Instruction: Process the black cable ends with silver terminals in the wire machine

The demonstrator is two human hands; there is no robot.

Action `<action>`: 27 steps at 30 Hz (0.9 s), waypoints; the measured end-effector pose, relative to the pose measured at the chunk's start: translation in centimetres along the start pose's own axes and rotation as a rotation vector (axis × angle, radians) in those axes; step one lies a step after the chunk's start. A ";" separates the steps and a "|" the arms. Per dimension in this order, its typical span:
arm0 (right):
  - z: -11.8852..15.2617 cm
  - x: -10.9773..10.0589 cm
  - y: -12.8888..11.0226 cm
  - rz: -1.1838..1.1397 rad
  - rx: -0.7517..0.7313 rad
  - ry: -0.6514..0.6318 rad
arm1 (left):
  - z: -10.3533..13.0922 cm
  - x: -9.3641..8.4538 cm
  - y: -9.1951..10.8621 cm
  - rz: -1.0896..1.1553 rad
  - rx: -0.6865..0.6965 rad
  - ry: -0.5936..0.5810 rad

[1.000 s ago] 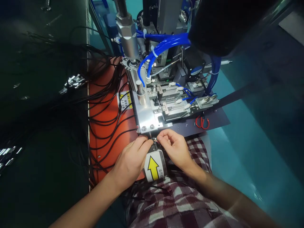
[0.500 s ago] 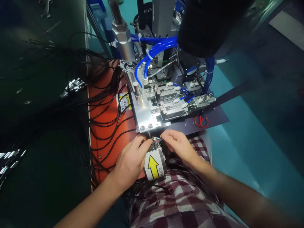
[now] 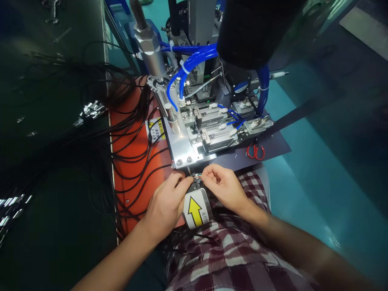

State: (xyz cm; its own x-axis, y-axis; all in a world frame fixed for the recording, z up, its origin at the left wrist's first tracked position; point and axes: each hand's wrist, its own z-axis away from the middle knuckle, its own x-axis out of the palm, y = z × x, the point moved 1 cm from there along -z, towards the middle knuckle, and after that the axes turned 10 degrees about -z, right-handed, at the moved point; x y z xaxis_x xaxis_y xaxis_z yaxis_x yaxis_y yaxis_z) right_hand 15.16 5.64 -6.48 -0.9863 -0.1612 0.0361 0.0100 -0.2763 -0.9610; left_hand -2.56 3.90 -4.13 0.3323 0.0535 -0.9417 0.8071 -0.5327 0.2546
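Note:
My left hand is closed, thumb and fingertips pressed together at the left side of a small black fixture; whatever lies between them is hidden. Thin coloured wires stick out over the top of this fixture. From the right, my right hand pinches at the wire tips with thumb and forefinger, its other fingers curled. Just below the fixture is a white label with a yellow arrow. A metal plate with bolts, part of the machine, stands right behind both hands.
Black cables drape over an orange machine cover on the left. Red-handled scissors lie on the dark base plate at right. Blue air tubes and a large black cylinder hang above the machine. Metal-tipped cable ends lie further left.
My right hand has moved left, closing the gap to the wires, and its fingertips now meet them. My left hand stays at the fixture. The whole view has shifted slightly.

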 end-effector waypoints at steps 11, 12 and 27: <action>-0.7 -0.4 0.6 -0.372 0.236 -0.083 | 0.3 -0.9 0.8 -0.172 -0.028 -0.037; -0.7 -0.2 0.6 -0.357 0.217 -0.071 | 0.3 -0.8 0.8 -0.145 -0.039 -0.045; -1.3 0.5 0.6 -0.378 0.215 -0.106 | 0.2 -0.4 -0.3 0.019 -0.011 0.016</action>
State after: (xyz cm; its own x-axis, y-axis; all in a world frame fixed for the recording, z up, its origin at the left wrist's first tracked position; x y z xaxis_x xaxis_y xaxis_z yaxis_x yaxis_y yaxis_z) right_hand 14.45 6.60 -7.36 -0.9051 -0.1038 0.4123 -0.3028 -0.5233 -0.7965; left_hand -3.05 3.81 -3.84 0.3555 0.0566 -0.9330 0.8056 -0.5246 0.2752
